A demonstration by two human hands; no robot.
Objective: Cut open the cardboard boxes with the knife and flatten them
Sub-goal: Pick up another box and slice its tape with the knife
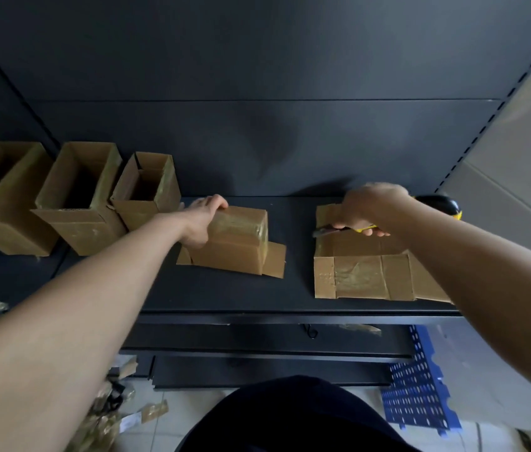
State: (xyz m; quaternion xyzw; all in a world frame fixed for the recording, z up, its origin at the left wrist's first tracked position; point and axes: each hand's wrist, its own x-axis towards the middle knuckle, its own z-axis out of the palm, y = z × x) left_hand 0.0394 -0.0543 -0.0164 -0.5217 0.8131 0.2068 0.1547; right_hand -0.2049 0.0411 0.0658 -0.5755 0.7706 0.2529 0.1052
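A dark metal shelf runs across the frame, and a person stands at it with both bare arms stretched forward. Three open boxes stand in a row along the shelf at 9 o'clock, mouths up and touching or nearly touching one another, with shiny tape along their upper edges. A flattened box lies at 4 o'clock, spread flat on the shelf with taped panels facing up. At the centre, between the row and the flat sheet, stands a closed box, its taped face up and two loose flaps splayed on the shelf at its base.

A blue perforated panel lies on the floor at 5 o'clock, below the shelf edge. Scraps of tape litter the floor at 7 o'clock. A black and yellow object sits on the shelf at 3 o'clock, partly hidden behind the right forearm.

The left grip is clamped on the closed box, fingers curled over its far top edge. The right grip is clamped on a yellow-handled knife above the far part of the flattened box, the blade pointing toward 9 o'clock. Whether the blade touches the cardboard cannot be told.
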